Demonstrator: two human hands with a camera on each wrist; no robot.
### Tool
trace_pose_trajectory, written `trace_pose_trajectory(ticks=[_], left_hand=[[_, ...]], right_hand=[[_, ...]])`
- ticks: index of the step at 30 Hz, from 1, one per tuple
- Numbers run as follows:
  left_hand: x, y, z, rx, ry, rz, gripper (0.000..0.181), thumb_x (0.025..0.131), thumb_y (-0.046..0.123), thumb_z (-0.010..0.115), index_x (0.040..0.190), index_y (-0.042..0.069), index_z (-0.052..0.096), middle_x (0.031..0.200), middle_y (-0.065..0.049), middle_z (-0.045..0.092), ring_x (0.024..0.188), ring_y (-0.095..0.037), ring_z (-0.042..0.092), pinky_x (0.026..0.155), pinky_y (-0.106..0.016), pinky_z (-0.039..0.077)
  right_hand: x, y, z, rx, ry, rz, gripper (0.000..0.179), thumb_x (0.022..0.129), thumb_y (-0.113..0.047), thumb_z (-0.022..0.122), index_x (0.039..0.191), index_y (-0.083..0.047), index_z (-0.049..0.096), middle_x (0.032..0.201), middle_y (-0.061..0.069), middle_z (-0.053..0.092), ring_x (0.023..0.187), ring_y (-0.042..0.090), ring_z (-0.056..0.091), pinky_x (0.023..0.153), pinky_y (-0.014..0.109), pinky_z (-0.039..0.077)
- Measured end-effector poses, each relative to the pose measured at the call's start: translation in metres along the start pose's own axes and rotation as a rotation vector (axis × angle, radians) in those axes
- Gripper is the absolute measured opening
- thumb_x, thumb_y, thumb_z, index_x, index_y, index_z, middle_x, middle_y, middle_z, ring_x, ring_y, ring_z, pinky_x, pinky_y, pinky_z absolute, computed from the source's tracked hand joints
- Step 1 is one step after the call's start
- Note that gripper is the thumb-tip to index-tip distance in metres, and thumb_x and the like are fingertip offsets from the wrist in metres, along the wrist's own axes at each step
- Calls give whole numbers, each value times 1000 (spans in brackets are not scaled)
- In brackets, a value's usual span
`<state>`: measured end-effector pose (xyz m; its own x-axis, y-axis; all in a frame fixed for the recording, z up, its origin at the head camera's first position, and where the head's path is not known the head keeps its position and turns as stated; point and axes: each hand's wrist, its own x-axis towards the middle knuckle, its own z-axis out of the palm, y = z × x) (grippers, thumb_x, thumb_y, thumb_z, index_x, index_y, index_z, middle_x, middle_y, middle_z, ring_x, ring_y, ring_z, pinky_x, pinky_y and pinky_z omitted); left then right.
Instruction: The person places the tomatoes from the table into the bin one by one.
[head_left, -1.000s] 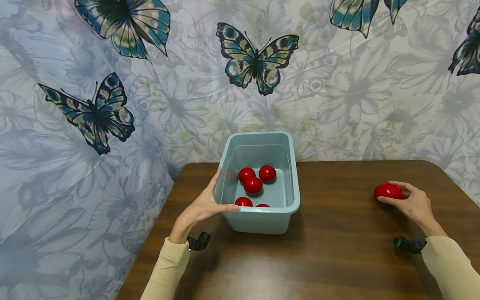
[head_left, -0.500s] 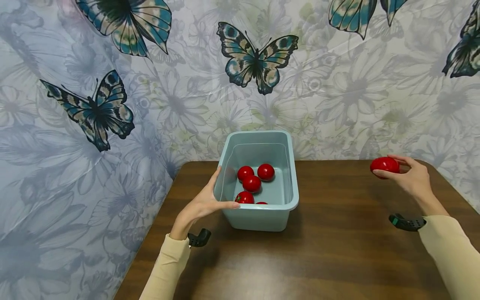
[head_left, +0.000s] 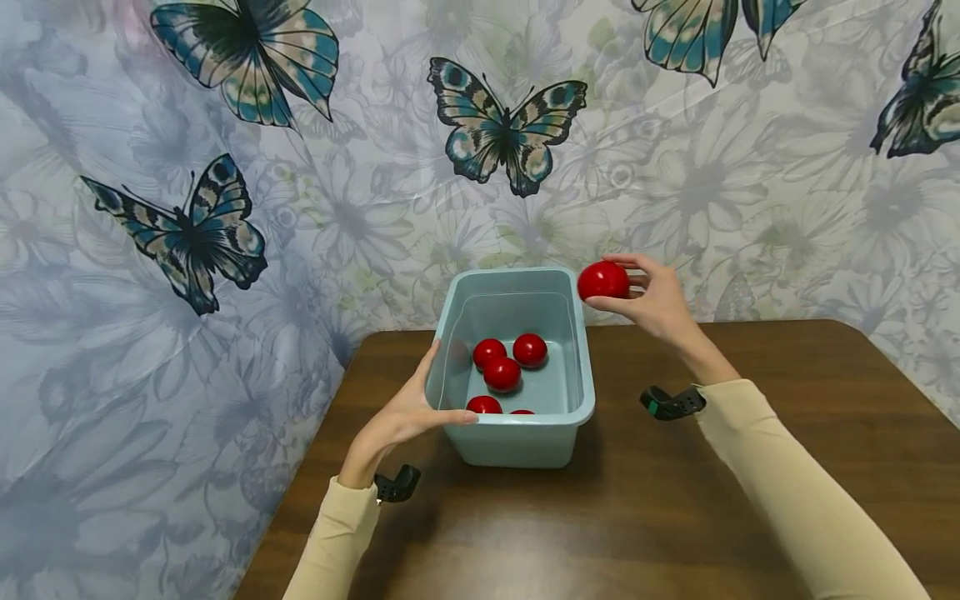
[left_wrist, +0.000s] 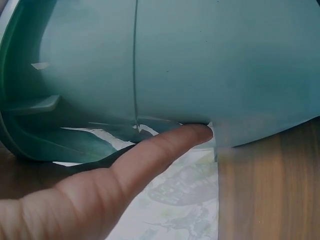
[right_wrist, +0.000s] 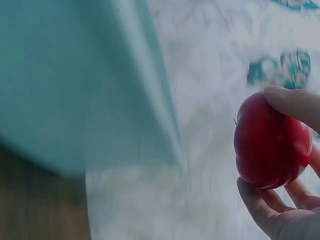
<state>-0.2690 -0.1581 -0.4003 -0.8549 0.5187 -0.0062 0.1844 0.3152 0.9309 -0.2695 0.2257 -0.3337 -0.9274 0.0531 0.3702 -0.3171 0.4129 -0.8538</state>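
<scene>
In the head view, a pale blue-green plastic bin [head_left: 517, 442] stands on the table with several red tomatoes [head_left: 502, 375] inside; its front wall partly hides the nearest ones. My left hand [head_left: 397, 425] rests against the bin's near left corner, thumb along the front rim and fingers spread up the left side. Up close in the left wrist view, a straight finger [left_wrist: 150, 160] lies against the bin wall. Just past the bin's right rim, my right hand [head_left: 652, 296] holds another tomato [head_left: 602, 281] in the air, between thumb and fingers [right_wrist: 265, 205].
The brown wooden table [head_left: 720, 467] extends well to the right of the bin and toward me. Behind it hangs a floral cloth [head_left: 360, 225] with printed butterflies, close to the bin's far end. Dark straps [head_left: 672, 402] circle both wrists.
My right hand has lifted the tomato off the table's right side and carried it left and up to the bin. The left hand stays at the bin's corner.
</scene>
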Motion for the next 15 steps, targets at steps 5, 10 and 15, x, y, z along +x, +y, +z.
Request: trace_pose_trajectory(ticks=[5, 10, 15], left_hand=[[-3, 1, 1, 1, 9, -18, 130, 81, 26, 92, 170, 24, -3, 173, -5, 17, 152, -36, 31, 118, -62, 33], [-1, 2, 2, 15, 4, -19, 130, 81, 29, 92, 170, 22, -3, 174, -8, 14, 151, -38, 31, 117, -63, 32], [-3, 1, 0, 7, 4, -14, 127, 83, 25, 90, 170, 21, -3, 174, -9, 13, 150, -39, 32, 117, -65, 32]], right_hand=[[19, -22, 45, 96, -34, 5, 64, 88, -9, 85, 146, -2, 57, 140, 20, 58, 120, 38, 62, 86, 27, 57], [26, -29, 67, 91, -32, -17, 62, 87, -9, 86, 143, -3, 60, 140, 19, 58, 118, 38, 61, 93, 47, 57], [30, -29, 79, 76, -39, -40, 61, 86, -8, 87, 141, -3, 61, 140, 19, 59, 117, 40, 60, 94, 53, 56]])
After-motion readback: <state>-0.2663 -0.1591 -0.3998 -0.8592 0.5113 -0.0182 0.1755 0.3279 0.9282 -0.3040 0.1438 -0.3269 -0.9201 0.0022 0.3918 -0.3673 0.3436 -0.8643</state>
